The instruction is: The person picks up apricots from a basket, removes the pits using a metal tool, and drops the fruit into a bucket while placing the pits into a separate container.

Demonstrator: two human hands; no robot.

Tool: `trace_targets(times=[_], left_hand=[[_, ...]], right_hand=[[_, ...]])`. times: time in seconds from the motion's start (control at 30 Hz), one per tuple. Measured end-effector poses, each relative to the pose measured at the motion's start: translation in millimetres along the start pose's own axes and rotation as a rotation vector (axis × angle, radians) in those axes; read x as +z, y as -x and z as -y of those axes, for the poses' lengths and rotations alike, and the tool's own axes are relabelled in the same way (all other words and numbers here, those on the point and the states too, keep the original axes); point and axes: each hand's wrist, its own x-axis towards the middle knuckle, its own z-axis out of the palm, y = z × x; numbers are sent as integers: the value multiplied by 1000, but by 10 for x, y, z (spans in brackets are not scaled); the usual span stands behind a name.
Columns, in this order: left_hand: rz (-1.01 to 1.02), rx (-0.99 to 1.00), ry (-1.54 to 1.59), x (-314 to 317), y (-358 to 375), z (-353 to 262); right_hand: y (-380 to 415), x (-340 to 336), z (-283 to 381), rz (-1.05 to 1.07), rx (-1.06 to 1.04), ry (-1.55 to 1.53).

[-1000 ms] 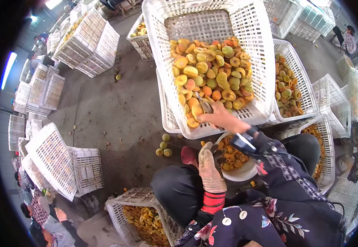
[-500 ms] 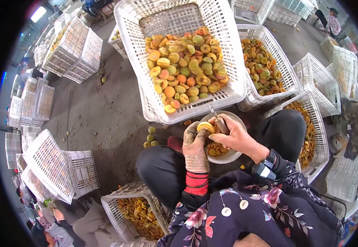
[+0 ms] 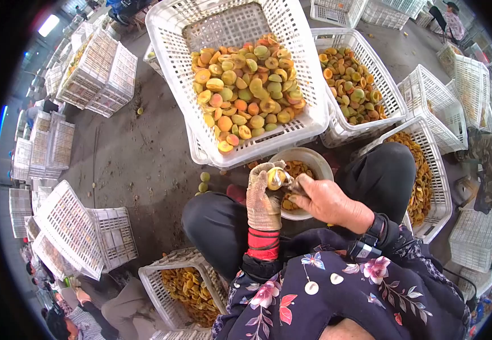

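Note:
My left hand (image 3: 264,192), in a dirty work glove with a red cuff band, holds a yellow apricot half (image 3: 276,178) in closed fingers. My bare right hand (image 3: 331,199) grips a short-handled pitting knife (image 3: 286,180), its shiny metal end against the fruit's cut face. The knife's handle is mostly hidden by my fingers. Under both hands a white bowl (image 3: 324,164) contains orange-brown fruit pieces (image 3: 298,169). Just beyond it, a tilted white crate (image 3: 166,42) holds many apricot halves (image 3: 246,90), green, yellow and orange.
A second crate (image 3: 390,85) of fruit stands at the right. Crates of orange-brown pieces are beside my right knee (image 3: 431,136) and at my lower left (image 3: 155,283). Stacked crates (image 3: 67,226) line the left side. A few loose fruits (image 3: 203,182) lie on the floor. Other people sit nearby.
The knife's metal end has swung from pointing away down onto the apricot half. My right hand has turned over and come closer to my left. The view has shifted slightly.

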Motion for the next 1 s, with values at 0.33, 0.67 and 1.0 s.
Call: trace_targets(times=[0.33, 0.67, 1.0], left_hand=[[10, 107, -390, -74, 11, -51], [-56, -139, -15, -117, -5, -60], [-114, -161, -35, -139, -39, -32]], right_hand=[[3, 146, 124, 25, 17, 56], [-19, 259, 97, 23, 36, 112], [-55, 394, -57, 119, 33, -346]])
